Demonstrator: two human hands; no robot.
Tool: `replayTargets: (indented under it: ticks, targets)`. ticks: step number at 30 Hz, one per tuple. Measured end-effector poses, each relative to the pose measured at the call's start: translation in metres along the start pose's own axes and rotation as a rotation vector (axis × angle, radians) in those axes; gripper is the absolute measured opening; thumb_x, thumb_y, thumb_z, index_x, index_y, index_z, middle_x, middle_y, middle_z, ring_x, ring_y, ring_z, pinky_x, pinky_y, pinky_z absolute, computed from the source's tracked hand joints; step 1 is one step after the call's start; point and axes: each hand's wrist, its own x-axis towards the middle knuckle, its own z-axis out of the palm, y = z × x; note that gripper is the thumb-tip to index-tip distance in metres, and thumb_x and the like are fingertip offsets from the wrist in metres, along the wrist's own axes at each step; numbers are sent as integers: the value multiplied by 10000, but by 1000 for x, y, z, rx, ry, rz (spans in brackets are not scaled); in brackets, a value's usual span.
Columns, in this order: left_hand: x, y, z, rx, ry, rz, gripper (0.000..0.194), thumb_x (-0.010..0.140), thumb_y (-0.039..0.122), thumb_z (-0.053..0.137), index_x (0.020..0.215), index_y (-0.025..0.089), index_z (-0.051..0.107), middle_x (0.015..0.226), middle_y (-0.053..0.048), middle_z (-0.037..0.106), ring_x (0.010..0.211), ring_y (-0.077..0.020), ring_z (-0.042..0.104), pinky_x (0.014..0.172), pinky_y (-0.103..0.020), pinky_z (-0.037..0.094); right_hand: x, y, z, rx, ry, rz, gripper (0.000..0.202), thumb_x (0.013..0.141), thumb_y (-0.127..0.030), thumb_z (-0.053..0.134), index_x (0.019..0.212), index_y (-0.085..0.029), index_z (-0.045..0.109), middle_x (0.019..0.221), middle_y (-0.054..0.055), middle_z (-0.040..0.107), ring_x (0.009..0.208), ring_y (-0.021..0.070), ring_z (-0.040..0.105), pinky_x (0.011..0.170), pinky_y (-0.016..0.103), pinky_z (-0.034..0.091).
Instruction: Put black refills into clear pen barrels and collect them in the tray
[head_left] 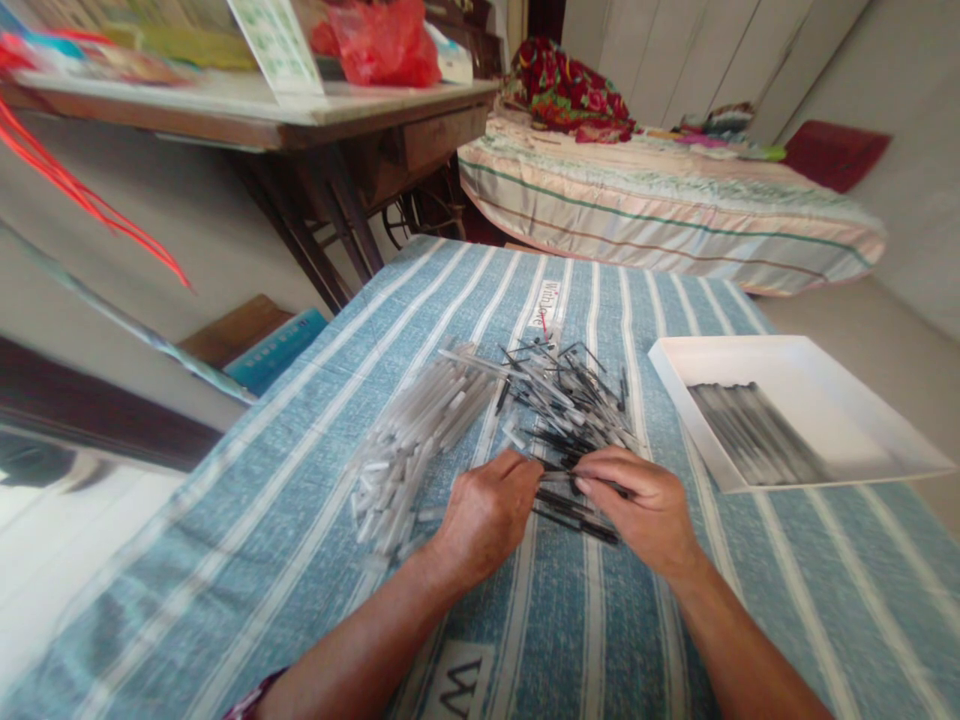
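Observation:
My left hand (491, 510) is closed, its thumb and fingers pinching one end of a thin dark pen (556, 474). Facing it, my right hand (641, 500) is closed on the other end, and blur hides the exact join. Just below the fingers several black pens (577, 517) lie side by side on the cloth. Beyond my hands spreads a loose heap of black and clear pen parts (566, 385). To the left of my left hand is a stack of translucent white pen barrels (427, 430).
A white open box (847, 410) at the right holds a row of dark pens (754, 430). Blue striped cloth (300, 540) covers the table. Behind stand a wooden desk (442, 135) with a red plastic bag (386, 45), and a bed (660, 200).

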Motion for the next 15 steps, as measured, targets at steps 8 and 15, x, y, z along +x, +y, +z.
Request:
replayTargets:
  ticks: [8,15]
  targets:
    - [0,0,1,5,-50,-12,196,866,139,410,882,174,602,766,-38,593,707,-128,590,646,-209,478,0,-1,2,-33,-22,-36,132,793,-98,599,834,-176,696,783,54,672,728,152,628,667,271,504]
    - [1,3,-4,-53,-172,-70,182,869,150,420,797,167,586,734,-24,575,689,-123,567,623,-203,438,0,-2,1,-65,-43,-49,147,795,-94,586,833,-179,700,763,50,665,709,149,625,646,262,497]
